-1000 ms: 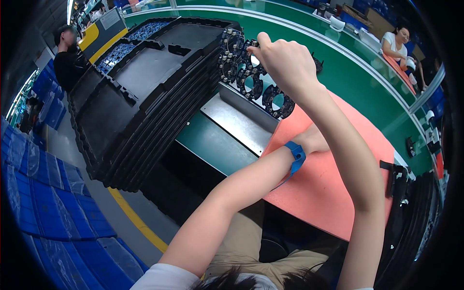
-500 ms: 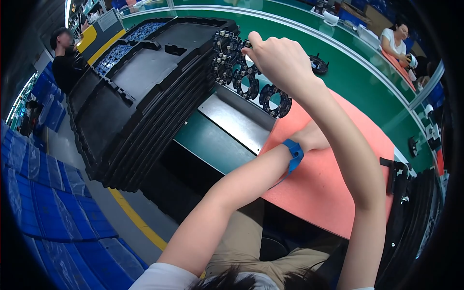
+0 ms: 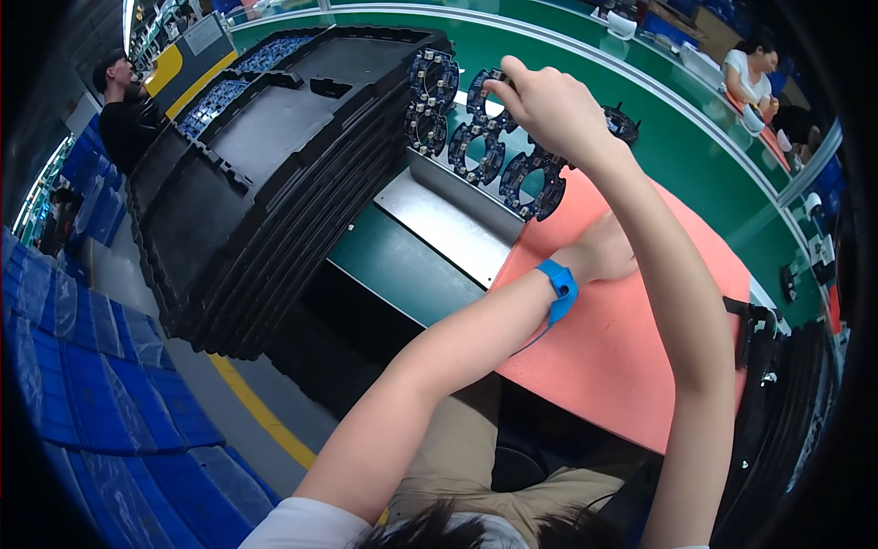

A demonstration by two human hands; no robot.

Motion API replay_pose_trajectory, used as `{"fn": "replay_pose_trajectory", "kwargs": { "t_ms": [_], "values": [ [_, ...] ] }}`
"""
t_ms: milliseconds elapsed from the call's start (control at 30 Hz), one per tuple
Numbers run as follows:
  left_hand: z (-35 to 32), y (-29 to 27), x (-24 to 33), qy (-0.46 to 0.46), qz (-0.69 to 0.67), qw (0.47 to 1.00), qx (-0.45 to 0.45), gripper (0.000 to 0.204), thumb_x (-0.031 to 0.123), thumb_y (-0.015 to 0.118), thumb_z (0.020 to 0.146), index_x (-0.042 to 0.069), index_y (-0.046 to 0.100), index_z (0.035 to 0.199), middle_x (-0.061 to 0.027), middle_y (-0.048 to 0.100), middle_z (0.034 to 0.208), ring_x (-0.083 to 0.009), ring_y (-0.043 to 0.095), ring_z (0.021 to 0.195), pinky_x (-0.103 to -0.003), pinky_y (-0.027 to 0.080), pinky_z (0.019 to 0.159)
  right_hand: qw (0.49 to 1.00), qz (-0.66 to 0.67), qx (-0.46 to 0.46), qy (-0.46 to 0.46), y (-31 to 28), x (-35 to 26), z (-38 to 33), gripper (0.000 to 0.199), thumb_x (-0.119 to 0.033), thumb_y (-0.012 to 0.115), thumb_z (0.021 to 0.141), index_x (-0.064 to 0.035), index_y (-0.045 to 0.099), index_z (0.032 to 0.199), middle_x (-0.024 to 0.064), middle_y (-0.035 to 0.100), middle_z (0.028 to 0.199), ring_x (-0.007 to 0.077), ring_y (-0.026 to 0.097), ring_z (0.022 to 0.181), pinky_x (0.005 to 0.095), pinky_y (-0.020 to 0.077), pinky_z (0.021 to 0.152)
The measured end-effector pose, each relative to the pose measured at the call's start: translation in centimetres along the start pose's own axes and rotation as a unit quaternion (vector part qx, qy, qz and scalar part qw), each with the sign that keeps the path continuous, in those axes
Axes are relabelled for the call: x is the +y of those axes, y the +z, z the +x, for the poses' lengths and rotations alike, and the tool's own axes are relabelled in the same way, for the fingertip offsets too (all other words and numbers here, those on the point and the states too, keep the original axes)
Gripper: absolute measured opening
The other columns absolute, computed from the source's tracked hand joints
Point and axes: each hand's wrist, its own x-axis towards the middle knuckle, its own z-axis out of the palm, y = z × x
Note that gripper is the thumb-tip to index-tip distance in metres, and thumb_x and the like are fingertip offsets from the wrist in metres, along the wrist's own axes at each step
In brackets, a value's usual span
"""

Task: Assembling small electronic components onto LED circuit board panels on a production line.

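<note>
The right hand (image 3: 549, 110) has moved slightly left since a moment ago, fingers pinching the far edge of the black panel of ring-shaped circuit boards (image 3: 485, 146), which stands beyond the pink rubber mat (image 3: 640, 348). The left hand (image 3: 608, 256) rests on the mat; I cannot tell its fingers. Left of the mat stands a stack of black moulded trays (image 3: 274, 174), further left, blue plastic crates (image 3: 91, 384).

Right hand (image 3: 549, 110) lifted circuit panel (image 3: 485, 137) higher, seemingly leftward.
</note>
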Motion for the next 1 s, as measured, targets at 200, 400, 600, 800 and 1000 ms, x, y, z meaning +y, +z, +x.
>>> {"fn": "replay_pose_trajectory", "kwargs": {
  "t_ms": [200,400,600,800,1000],
  "values": [
    [1.3,2.4,-5.3,0.222,0.324,0.918,0.051,0.024,0.016,0.062,0.072,0.007,0.051,0.091,-0.0096,0.052,0.092,-0.0275,0.049,0.091,-0.038,0.043,0.082,0.990,0.064,-0.107,0.067,9.4,7.1,-4.6,0.046,-0.041,0.041,0.093,-0.0030,0.066,0.084,0.0247,0.063,0.083,0.0408,0.061,0.080,0.0486,0.0483,0.072],
    [1.2,1.8,-4.9,0.172,0.274,0.946,0.012,0.021,0.014,0.061,0.073,0.006,0.052,0.090,-0.0106,0.054,0.092,-0.0275,0.050,0.091,-0.037,0.043,0.080,0.986,0.074,-0.077,0.126,6.8,5.8,-3.1,0.043,-0.036,0.046,0.091,0.0008,0.065,0.079,0.0230,0.063,0.077,0.0392,0.062,0.076,0.0472,0.0483,0.070],
    [1.4,2.3,-5.5,0.122,0.244,0.962,-0.027,0.014,0.010,0.058,0.074,0.005,0.052,0.086,-0.0120,0.054,0.087,-0.0274,0.051,0.088,-0.037,0.044,0.078,0.976,0.036,-0.129,0.172,6.8,8.1,-4.1,0.043,-0.042,0.048,0.090,-0.0015,0.061,0.093,0.0230,0.064,0.081,0.0375,0.062,0.080,0.0451,0.0474,0.072],
    [1.1,2.1,-4.5,0.190,0.205,0.960,0.024,0.022,0.016,0.060,0.076,0.006,0.054,0.093,-0.0111,0.053,0.095,-0.0282,0.051,0.091,-0.038,0.041,0.080,0.950,-0.296,-0.080,0.061,5.1,5.7,-5.7,0.042,-0.044,0.061,0.080,-0.0081,0.061,0.102,0.0095,0.063,0.087,0.0253,0.059,0.090,0.0374,0.0396,0.083],
    [0.1,0.7,-3.7,0.100,0.232,0.968,-0.005,0.028,0.018,0.061,0.076,0.006,0.055,0.101,-0.0106,0.050,0.108,-0.0299,0.047,0.106,-0.042,0.039,0.089,0.978,0.171,-0.026,0.119,2.8,-4.1,0.2,0.058,-0.054,0.047,0.088,0.0008,0.062,0.102,0.0184,0.066,0.074,0.0349,0.064,0.078,0.0412,0.0498,0.071]
  ]
}}
